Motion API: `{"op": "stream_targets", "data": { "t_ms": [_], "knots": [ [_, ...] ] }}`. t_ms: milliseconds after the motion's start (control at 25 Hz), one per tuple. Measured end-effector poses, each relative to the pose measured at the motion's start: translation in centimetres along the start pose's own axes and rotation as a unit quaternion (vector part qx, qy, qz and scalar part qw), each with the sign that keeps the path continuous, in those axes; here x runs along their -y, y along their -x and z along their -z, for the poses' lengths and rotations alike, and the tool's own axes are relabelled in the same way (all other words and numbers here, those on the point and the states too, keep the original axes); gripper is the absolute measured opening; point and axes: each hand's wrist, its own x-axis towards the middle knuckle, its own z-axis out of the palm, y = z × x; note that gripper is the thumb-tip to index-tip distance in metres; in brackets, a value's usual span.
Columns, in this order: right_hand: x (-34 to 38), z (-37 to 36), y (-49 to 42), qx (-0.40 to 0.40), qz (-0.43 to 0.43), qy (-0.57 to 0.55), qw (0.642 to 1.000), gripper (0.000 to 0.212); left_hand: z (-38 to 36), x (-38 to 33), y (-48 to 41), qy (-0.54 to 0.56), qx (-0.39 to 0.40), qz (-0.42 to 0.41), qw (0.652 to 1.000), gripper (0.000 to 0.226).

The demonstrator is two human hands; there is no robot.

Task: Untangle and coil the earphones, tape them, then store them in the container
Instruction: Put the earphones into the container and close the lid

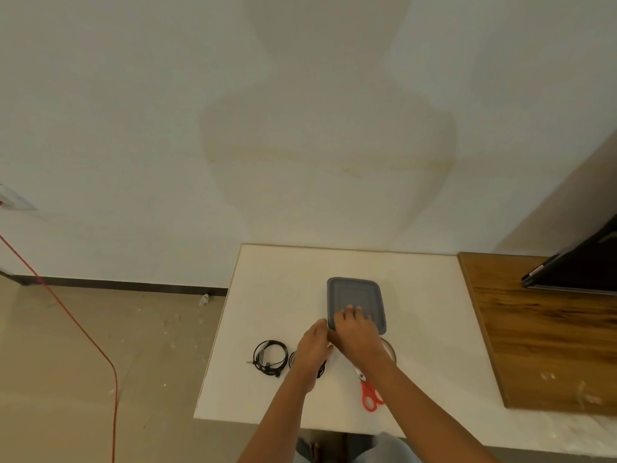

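Observation:
A grey lidded container (354, 293) stands in the middle of the white table (267, 289). My right hand (357, 329) lies on the near part of its lid with fingers spread flat. My left hand (314, 345) touches the container's near left corner; whether its fingers grip the edge is unclear. One bundle of black earphones (269, 358) lies to the left of my left hand. A second black bundle (295, 359) is mostly hidden under my left wrist.
Red-handled scissors (370, 394) lie near the front edge under my right forearm. A tape roll (390, 350) shows partly behind my right wrist. A wooden table (541, 329) with a dark laptop (574, 269) adjoins on the right. A red cable (66, 312) runs across the floor at left.

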Motion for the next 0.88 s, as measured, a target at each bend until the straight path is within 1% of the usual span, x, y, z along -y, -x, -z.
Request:
{"op": "stream_targets", "data": {
  "t_ms": [80,200,280,400,480,560,600,640,720,760,800,840,880],
  "knots": [
    [0.0,0.1,0.6,0.005,0.025,0.051,0.998,0.042,-0.1,0.2,0.0,0.009,0.006,0.007,1.0,0.057],
    [-0.1,0.7,0.7,-0.004,0.058,0.081,0.995,0.05,0.5,-0.1,0.5,0.07,0.035,0.012,0.997,0.048],
    [0.1,1.0,0.6,0.003,0.067,0.086,0.994,0.055,1.0,-0.1,0.1,0.087,0.046,0.011,0.995,0.048],
    [0.3,0.6,0.3,0.016,0.071,0.082,0.994,0.055,0.8,-0.4,-0.3,0.094,0.03,0.018,0.995,0.055],
    [0.4,0.5,0.0,-0.004,0.08,0.09,0.993,0.049,0.7,-0.3,-0.8,0.091,0.011,0.021,0.996,0.058],
    [0.3,0.4,-0.7,-0.06,0.1,0.086,0.989,0.042,0.9,-0.1,-1.1,0.08,-0.012,0.033,0.996,0.055],
    [0.2,0.3,-1.0,-0.102,0.112,0.081,0.985,0.039,0.9,-0.2,-1.2,0.08,-0.013,0.032,0.996,0.053],
    [0.1,0.6,-1.0,-0.127,0.122,0.065,0.982,0.036,1.0,-0.3,-1.3,0.086,-0.016,0.026,0.996,0.05],
    [-0.5,1.4,-0.9,-0.224,0.132,0.038,0.965,0.025,1.0,-0.7,-1.4,0.061,-0.028,0.011,0.998,0.044],
    [-0.8,1.8,-0.7,-0.267,0.109,0.009,0.958,0.022,1.0,-1.0,-1.5,0.047,-0.042,-0.001,0.998,0.042],
    [-1.2,2.7,-0.2,-0.297,0.061,-0.053,0.951,0.03,0.9,-1.1,-1.8,0.032,-0.055,-0.012,0.998,0.04],
    [-1.5,3.4,0.2,-0.323,0.005,-0.147,0.935,0.039,0.8,-1.3,-2.0,0.013,-0.067,-0.02,0.997,0.041],
    [-2.2,4.2,0.7,-0.335,-0.061,-0.244,0.908,0.042,0.7,-1.4,-2.2,-0.018,-0.077,-0.025,0.997,0.044]
  ]
}}
